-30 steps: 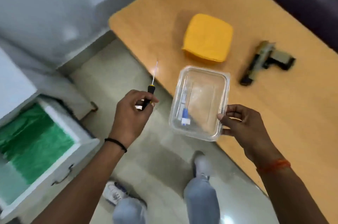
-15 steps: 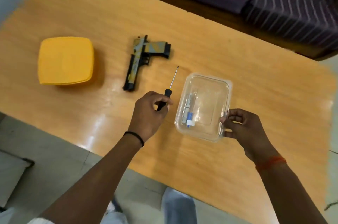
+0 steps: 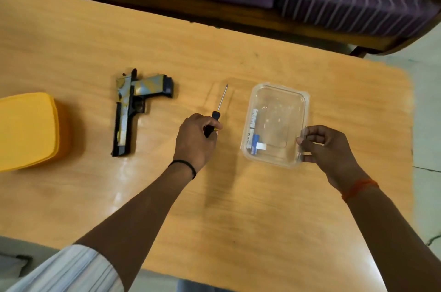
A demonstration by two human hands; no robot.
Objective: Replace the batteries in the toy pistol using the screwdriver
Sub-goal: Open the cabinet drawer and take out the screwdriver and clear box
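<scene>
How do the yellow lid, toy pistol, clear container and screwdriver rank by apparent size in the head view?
1. Clear container and yellow lid: alike, lid cropped, unranked
2. Toy pistol
3. Screwdriver

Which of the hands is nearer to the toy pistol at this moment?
The left hand, gripping the screwdriver, sits just right of the toy pistol. The right hand holds the clear container, farther right.

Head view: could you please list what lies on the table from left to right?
Yellow container → toy pistol → screwdriver, held by the left hand → clear plastic box with batteries inside → right hand gripping its edge.
</scene>
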